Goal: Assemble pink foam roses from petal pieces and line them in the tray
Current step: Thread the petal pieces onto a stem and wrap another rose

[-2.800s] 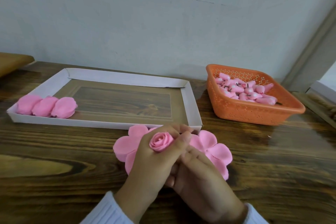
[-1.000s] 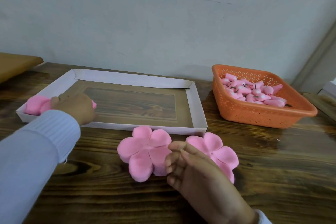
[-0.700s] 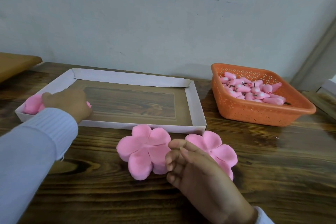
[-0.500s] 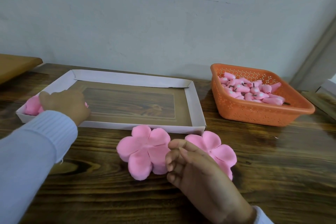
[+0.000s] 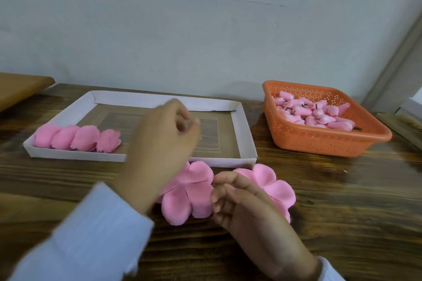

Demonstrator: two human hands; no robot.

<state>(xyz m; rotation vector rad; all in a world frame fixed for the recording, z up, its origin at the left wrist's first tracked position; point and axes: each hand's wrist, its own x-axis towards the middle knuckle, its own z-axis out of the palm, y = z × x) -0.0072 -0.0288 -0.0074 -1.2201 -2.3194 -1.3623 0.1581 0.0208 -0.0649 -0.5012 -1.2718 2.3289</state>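
Four finished pink roses (image 5: 77, 138) are lying in a row, touching side by side, at the 8 o'clock corner of the white cardboard tray (image 5: 243, 134). Their foam petals are looking matte, soft and rounded. The left hand (image 5: 159, 143), blurred, is hovering over the tray with fingers loosely curled and grasping nothing; the roses are lying at its 9 o'clock, apart from it. The right hand (image 5: 246, 207) is resting on the wooden table (image 5: 342, 212), fingers relaxed, fingertips touching a flat five-lobed petal piece (image 5: 189, 198) at their 9 o'clock. A second petal piece (image 5: 274, 187) is lying at 1 o'clock.
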